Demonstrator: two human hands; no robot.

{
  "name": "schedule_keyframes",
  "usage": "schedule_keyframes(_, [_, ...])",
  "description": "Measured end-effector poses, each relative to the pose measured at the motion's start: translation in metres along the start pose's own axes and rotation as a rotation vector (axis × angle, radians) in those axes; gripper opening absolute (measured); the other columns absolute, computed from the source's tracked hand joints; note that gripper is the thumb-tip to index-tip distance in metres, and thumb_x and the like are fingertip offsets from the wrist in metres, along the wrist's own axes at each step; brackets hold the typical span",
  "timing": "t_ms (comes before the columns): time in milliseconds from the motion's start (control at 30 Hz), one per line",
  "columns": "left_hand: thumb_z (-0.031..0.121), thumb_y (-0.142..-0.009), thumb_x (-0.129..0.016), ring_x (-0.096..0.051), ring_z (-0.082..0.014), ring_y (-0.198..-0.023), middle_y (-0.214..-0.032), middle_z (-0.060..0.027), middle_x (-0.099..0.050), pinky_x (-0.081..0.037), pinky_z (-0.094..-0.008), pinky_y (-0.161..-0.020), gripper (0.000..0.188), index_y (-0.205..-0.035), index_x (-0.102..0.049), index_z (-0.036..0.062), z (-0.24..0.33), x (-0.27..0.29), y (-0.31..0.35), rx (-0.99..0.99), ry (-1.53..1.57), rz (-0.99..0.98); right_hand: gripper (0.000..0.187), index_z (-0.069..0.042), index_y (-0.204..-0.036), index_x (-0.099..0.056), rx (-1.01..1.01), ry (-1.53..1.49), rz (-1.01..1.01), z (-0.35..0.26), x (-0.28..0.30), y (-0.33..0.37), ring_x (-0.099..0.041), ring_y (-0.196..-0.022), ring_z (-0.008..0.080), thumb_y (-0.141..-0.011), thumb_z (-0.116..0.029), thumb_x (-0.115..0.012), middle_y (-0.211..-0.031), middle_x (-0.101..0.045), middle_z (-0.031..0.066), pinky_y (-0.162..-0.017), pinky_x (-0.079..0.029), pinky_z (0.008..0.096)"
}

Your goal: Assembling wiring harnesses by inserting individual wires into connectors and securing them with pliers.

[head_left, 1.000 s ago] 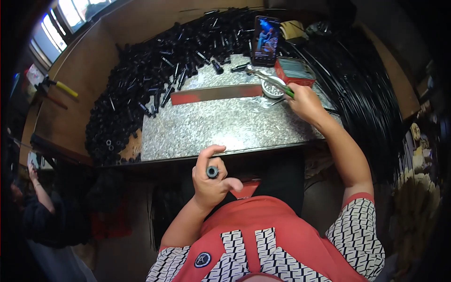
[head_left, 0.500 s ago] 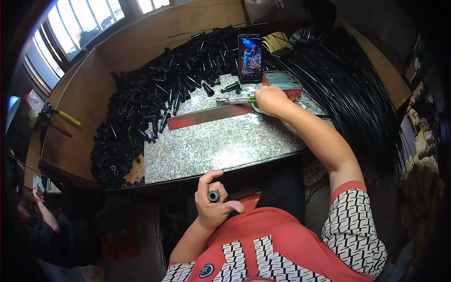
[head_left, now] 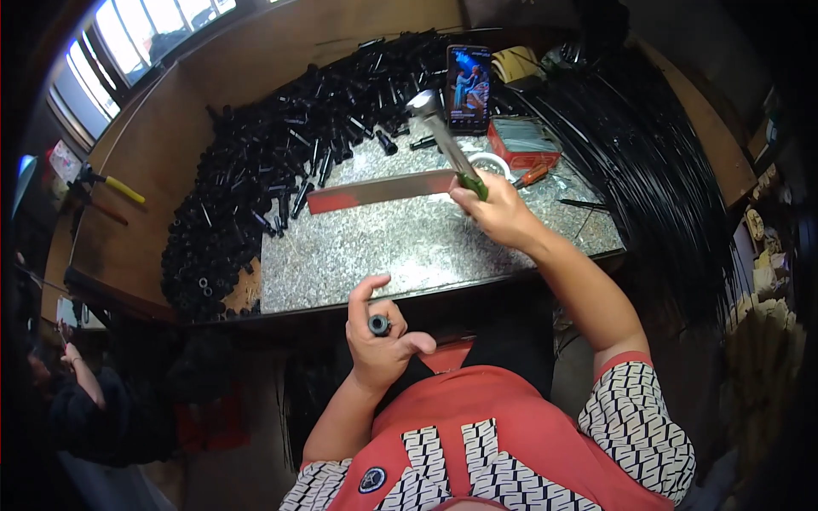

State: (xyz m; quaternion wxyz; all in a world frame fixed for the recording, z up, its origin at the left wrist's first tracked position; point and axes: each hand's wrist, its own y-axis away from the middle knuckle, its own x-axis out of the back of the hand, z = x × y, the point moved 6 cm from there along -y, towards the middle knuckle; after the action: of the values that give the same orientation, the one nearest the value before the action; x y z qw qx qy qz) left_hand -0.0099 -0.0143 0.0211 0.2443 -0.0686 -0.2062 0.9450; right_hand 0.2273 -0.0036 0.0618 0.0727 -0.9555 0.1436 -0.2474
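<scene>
The right grip (head_left: 498, 209) holds the hammer (head_left: 452, 146), the left grip (head_left: 378, 351) a black tube (head_left: 380, 325); a careless swing could topple the far phone (head_left: 468, 89).

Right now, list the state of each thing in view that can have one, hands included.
Left hand: curled around black tube, index finger extended
Black tube: held, open end facing the camera
Right hand: closed on green-handled tool
Green-handled tool: held, metal head pointing away from the person
Phone: upright, screen lit
Red box: open, grey contents showing
Black parts: heaped loosely
</scene>
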Motion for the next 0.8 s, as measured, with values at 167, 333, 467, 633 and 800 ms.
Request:
schedule_keyframes(167, [0.039, -0.056, -0.089, -0.038, -0.0048, -0.047, -0.05, 0.0027, -0.041, -0.031, -0.0188, -0.048, 0.092, -0.124, -0.04, 0.0022, -0.001, -0.004, -0.008, 0.004, -0.061, -0.02, 0.013, -0.004, -0.093, -0.053, -0.147, -0.72, -0.211, -0.026, -0.052, 0.055, -0.05, -0.069, 0.0094, -0.094, -0.017, -0.056, -0.081, -0.051, 0.0011, -0.061, -0.042, 0.0252])
schedule_keyframes(333, [0.047, -0.057, -0.086, -0.041, -0.0051, -0.047, -0.05, 0.0023, -0.043, -0.032, -0.0194, -0.047, 0.095, -0.126, -0.038, 0.0028, -0.001, -0.008, -0.009, 0.002, -0.081, -0.039, 0.011, -0.003, -0.091, -0.053, -0.097, -0.812, -0.276, -0.039, -0.079, 0.079, -0.05, -0.074, 0.0101, -0.093, -0.013, -0.058, -0.094, -0.049, 0.0046, -0.066, -0.043, 0.0246])
schedule_keyframes(467, [0.048, -0.058, -0.086, -0.041, -0.005, -0.048, -0.052, 0.0021, -0.046, -0.032, -0.0194, -0.046, 0.097, -0.127, -0.036, 0.0028, 0.001, -0.012, -0.009, 0.008, -0.071, -0.049, 0.007, -0.001, -0.095, -0.055, -0.051, -0.808, -0.223, -0.047, -0.084, 0.085, -0.051, -0.079, 0.0097, -0.092, -0.007, -0.059, -0.101, -0.05, 0.0052, -0.07, -0.044, 0.0243])
schedule_keyframes(633, [0.051, -0.057, -0.085, -0.042, -0.0041, -0.05, -0.056, 0.002, -0.05, -0.033, -0.0187, -0.047, 0.099, -0.128, -0.035, 0.0029, 0.001, -0.013, -0.007, -0.01, -0.067, -0.075, 0.007, -0.001, -0.096, -0.057, -0.038, -0.807, -0.216, -0.049, -0.084, 0.09, -0.056, -0.085, 0.0111, -0.09, -0.003, -0.059, -0.102, -0.052, 0.006, -0.075, -0.046, 0.0258])
schedule_keyframes(800, [0.058, -0.055, -0.08, -0.047, -0.0031, -0.056, -0.065, -0.0002, -0.061, -0.036, -0.0168, -0.049, 0.103, -0.128, -0.035, 0.0021, -0.003, -0.011, -0.002, 0.039, -0.025, -0.026, 0.007, -0.001, -0.093, -0.059, 0.022, -0.59, -0.183, -0.047, -0.084, 0.091, -0.057, -0.086, 0.0139, -0.087, -0.004, -0.061, -0.098, -0.055, 0.0069, -0.075, -0.046, 0.0284])
